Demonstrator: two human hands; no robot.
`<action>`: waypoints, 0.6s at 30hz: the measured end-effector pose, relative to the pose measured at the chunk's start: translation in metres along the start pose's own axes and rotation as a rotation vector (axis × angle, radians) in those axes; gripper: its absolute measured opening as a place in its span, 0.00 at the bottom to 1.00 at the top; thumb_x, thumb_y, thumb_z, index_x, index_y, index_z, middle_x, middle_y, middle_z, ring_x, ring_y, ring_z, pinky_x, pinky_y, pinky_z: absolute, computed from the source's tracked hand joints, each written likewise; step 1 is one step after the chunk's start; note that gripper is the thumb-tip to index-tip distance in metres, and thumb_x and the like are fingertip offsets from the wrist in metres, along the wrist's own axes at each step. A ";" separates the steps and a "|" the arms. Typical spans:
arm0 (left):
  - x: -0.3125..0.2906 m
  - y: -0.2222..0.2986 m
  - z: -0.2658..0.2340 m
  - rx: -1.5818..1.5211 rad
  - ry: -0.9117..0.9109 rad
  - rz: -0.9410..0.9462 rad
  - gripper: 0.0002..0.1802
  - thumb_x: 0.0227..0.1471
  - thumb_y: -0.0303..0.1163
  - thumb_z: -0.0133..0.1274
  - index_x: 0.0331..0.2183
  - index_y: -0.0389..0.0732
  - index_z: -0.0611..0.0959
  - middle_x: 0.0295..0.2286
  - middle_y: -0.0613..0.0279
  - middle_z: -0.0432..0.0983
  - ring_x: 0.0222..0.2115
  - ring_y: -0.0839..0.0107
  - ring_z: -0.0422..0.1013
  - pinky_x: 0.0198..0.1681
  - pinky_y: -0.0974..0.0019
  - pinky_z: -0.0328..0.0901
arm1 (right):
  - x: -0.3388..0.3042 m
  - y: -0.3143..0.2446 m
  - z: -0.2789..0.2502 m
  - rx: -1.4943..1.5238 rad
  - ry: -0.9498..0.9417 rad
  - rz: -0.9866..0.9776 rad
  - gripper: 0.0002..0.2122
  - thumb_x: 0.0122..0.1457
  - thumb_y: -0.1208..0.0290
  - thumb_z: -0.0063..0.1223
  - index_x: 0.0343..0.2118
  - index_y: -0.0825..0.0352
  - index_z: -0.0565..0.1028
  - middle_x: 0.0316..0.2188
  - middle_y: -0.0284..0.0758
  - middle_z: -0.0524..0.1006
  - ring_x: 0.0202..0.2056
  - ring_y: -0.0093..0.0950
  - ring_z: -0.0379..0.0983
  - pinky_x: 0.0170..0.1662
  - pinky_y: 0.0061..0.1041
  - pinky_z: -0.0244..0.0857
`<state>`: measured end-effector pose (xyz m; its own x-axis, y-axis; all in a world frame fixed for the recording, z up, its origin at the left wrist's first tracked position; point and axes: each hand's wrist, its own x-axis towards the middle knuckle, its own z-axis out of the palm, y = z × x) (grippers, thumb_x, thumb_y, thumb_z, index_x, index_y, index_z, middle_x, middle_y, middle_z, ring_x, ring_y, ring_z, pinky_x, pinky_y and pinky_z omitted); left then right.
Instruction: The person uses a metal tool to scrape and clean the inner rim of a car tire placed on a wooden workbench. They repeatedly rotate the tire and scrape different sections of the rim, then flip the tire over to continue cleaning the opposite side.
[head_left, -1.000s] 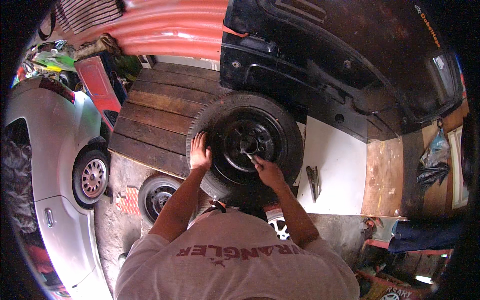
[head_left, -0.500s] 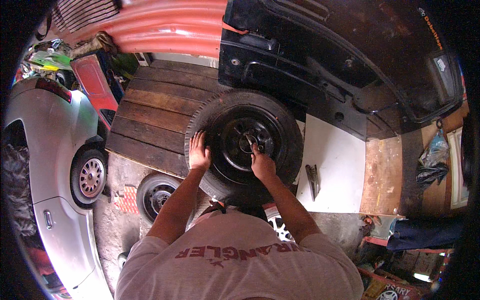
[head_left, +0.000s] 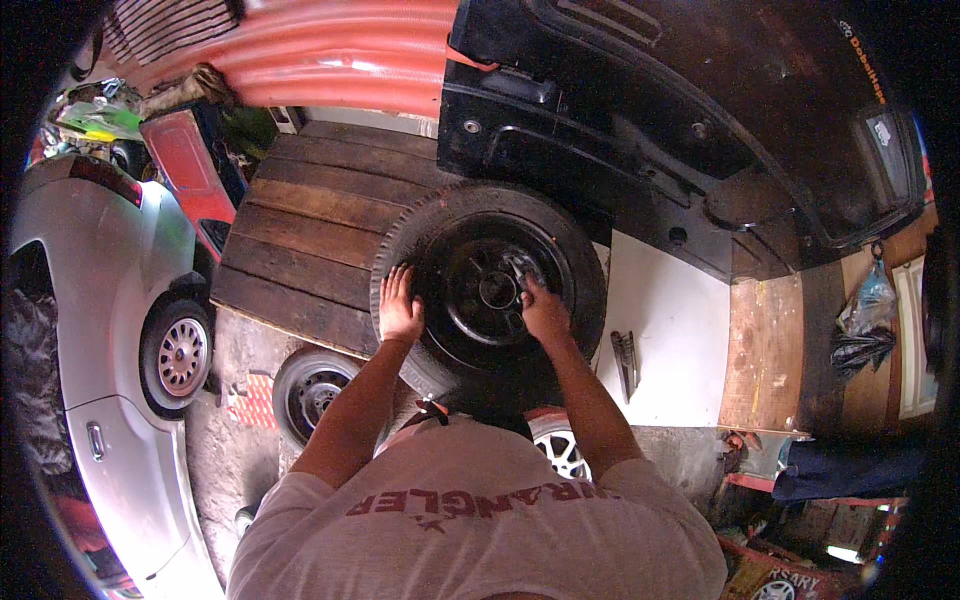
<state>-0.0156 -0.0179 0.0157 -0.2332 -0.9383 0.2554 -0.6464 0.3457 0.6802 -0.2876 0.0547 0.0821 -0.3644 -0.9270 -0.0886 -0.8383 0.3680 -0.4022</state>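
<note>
A black tire [head_left: 420, 240] on a black steel rim [head_left: 462, 325] lies flat before me, partly on the wooden planks. My left hand [head_left: 402, 308] rests flat on the near left sidewall with its fingers stretched out. At the right of the rim's centre hole, my right hand [head_left: 546, 312] is closed, its fingers around a small slim tool whose tip reaches toward the rim's middle. The tool is mostly hidden, so I cannot tell its kind. Right of the tire, slim dark tools [head_left: 624, 365] lie on a white panel [head_left: 680, 330].
Dark wooden planks [head_left: 310, 220] extend left of the tire. A large black vehicle panel [head_left: 640, 120] stands behind on the right. A silver car [head_left: 110, 270] is at the left, with another wheel [head_left: 300, 395] on the floor nearby. A plastic bag [head_left: 868, 310] hangs at far right.
My right hand has moved from below the rim's centre to the right of it and a little farther away. My left hand stays on the sidewall.
</note>
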 end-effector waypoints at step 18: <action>0.000 -0.004 0.000 -0.032 0.033 0.030 0.34 0.46 0.32 0.44 0.57 0.38 0.63 0.58 0.53 0.58 0.62 0.55 0.49 0.66 0.53 0.39 | -0.025 -0.018 0.024 -0.020 -0.009 -0.021 0.21 0.59 0.59 0.46 0.57 0.49 0.66 0.28 0.48 0.77 0.29 0.48 0.75 0.34 0.47 0.69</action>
<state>-0.0130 -0.0194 0.0130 -0.2281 -0.9268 0.2982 -0.6154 0.3746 0.6935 -0.2539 0.0695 0.0698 -0.3432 -0.9351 -0.0884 -0.8536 0.3498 -0.3861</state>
